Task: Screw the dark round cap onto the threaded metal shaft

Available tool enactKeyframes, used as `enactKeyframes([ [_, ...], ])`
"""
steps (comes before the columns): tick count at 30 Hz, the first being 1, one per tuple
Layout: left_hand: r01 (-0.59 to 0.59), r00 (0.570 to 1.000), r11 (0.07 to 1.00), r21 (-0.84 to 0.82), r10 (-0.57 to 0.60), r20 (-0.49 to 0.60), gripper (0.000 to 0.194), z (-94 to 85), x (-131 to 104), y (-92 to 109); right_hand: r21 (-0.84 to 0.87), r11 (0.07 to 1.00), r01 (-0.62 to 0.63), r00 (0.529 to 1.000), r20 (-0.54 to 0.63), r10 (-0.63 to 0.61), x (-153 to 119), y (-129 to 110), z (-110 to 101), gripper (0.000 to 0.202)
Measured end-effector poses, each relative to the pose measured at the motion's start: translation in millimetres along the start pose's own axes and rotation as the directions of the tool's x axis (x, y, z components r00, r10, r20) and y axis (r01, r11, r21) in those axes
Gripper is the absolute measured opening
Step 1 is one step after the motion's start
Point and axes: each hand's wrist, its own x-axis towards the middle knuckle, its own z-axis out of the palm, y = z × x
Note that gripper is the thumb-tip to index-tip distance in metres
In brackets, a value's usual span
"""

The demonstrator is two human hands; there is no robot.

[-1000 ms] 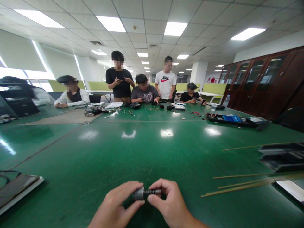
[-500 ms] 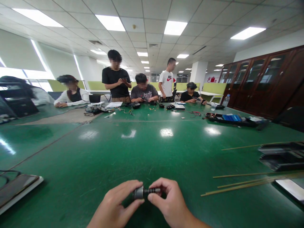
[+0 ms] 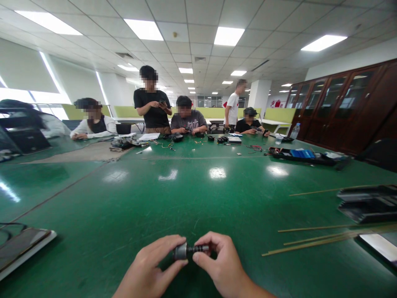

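Note:
A metal part (image 3: 180,251) with a wide grey cylinder at its left end and a thin ridged shaft at its right lies level between my hands, low over the green table (image 3: 173,198). My left hand (image 3: 155,265) grips the cylinder between thumb and fingers. The thumb and curled index finger of my right hand (image 3: 221,258) pinch the shaft near its tip. The remaining fingers of my right hand are mostly hidden.
Thin yellowish rods (image 3: 313,241), black channel pieces (image 3: 369,203) and a white-topped device (image 3: 380,248) lie right. A phone-like device (image 3: 25,248) is at left. Several people, electronic parts and a long black tray (image 3: 304,156) are across the table.
Both hands and the metal part look almost unmoved. Across the table, the standing person in the white shirt has moved to the right and turned.

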Motion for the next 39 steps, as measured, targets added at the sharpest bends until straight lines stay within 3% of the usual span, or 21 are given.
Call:
enactKeyframes([
  [39, -0.013, 1.000, 0.999, 0.048, 0.013, 0.001, 0.039, -1.4, -2.4, -3.7, -0.027, 0.999, 0.025, 0.999, -0.025, -0.025, 0.4, -1.7, -2.2, 0.011],
])
